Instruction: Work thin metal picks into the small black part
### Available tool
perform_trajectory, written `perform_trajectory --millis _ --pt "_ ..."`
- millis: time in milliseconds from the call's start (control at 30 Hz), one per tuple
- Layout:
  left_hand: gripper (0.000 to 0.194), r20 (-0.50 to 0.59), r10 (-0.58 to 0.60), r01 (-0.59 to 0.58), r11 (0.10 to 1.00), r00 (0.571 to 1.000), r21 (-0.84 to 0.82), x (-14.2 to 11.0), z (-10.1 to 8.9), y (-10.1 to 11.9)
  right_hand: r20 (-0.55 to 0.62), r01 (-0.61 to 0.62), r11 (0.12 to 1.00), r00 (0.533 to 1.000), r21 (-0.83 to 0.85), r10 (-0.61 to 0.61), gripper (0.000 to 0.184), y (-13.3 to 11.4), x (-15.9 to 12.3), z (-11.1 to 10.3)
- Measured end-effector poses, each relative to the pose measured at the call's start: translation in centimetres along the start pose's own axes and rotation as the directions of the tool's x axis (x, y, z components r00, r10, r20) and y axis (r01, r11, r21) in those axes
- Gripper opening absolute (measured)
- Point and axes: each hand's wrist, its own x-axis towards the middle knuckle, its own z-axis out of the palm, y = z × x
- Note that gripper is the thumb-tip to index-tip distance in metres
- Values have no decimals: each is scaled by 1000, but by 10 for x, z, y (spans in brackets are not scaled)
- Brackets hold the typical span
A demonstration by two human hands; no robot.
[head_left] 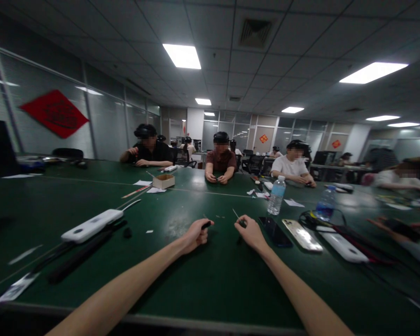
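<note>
My left hand (195,236) is closed over the green tabletop, with a small black piece (206,225) pinched between thumb and fingers. What kind of piece it is does not show at this size. A short way to the right, my right hand (251,233) is closed on a thin pointed metal rod (234,213), whose tip points up and to the left. Most of the rod's lower part is hidden by the fingers. The two hands are apart, and the piece and the rod do not touch.
Right of my right hand lie a dark phone (276,232), a gold phone (302,235) and a white power strip (346,247). Water bottles (276,197) stand behind them. Another power strip (93,226) and a small open box (164,181) are on the left. Several people sit around.
</note>
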Motion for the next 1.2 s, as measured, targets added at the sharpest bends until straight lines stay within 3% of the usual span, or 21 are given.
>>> perform_trajectory --millis 133,233,333,500,700,900,1033,1200 --pt "33 24 1 -1 1000 1000 -3 0 -1 0 186 10 995 983 -100 8 33 9 4 -13" --pt "34 9 6 -6 1000 1000 18 -1 1 0 335 -22 986 939 -166 77 41 16 4 -20" --pt "34 -7 14 -14 999 1000 46 -3 3 1 390 -29 985 916 -171 95 41 21 5 -22" --pt "35 10 8 -9 997 1000 75 -4 4 1 341 13 995 940 -97 21 26 23 5 -17" --pt "36 54 24 -28 996 998 81 -4 1 -1 245 21 998 970 -59 -6 27 14 5 -12" --pt "38 52 21 -26 996 998 86 -5 2 -1 138 104 994 985 -15 -101 24 2 1 -14" --pt "38 83 -32 27 998 996 57 -9 7 3 70 238 971 969 26 -239 25 -6 -3 -10" --pt "28 189 -112 107 994 976 38 -16 17 4 10 416 903 908 102 -420 28 -17 -7 7"
